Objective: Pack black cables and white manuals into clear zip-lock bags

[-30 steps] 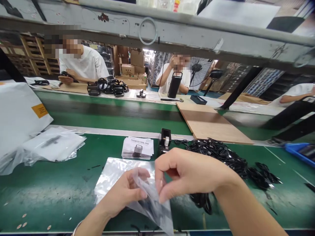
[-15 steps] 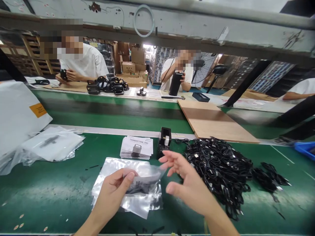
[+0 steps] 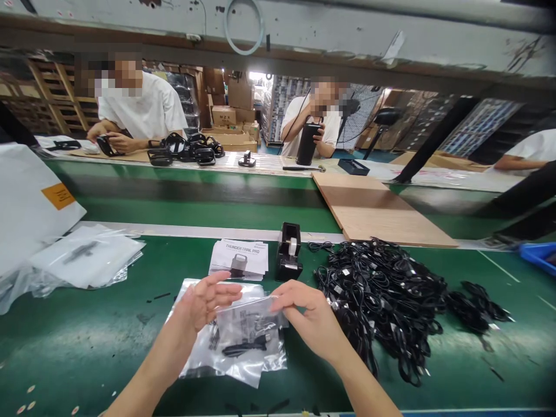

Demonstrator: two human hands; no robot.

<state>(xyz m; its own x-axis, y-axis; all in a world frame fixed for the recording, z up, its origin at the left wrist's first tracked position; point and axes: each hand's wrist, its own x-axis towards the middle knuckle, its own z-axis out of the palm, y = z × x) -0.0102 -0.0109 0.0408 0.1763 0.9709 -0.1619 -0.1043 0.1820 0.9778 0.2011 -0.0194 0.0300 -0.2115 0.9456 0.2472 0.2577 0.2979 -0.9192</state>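
My right hand [image 3: 306,315] pinches the upper right edge of a clear plastic bag [image 3: 247,324]. Inside that bag lies a coiled black cable [image 3: 245,346]. My left hand [image 3: 197,307] is open beside the bag's upper left corner, its fingers stretched toward the right. Whether its fingertips touch the plastic I cannot tell. Under the held bag lie more clear bags [image 3: 195,362], spread flat on the green work surface. Just behind them sits a stack of printed leaflets [image 3: 240,259] marked "Thunder Trail Pro".
A black tape dispenser [image 3: 289,255] stands right of the leaflets. A large heap of black cables [image 3: 386,301] covers the right side, with a smaller bundle [image 3: 475,310] beyond. Plastic bags [image 3: 87,255] lie left. A wooden board [image 3: 382,208] leans behind. Co-workers sit across the bench.
My left hand has let go of the bag and opened. My right hand has moved from open to pinching the bag's upper right edge. The cable inside now shows more clearly.
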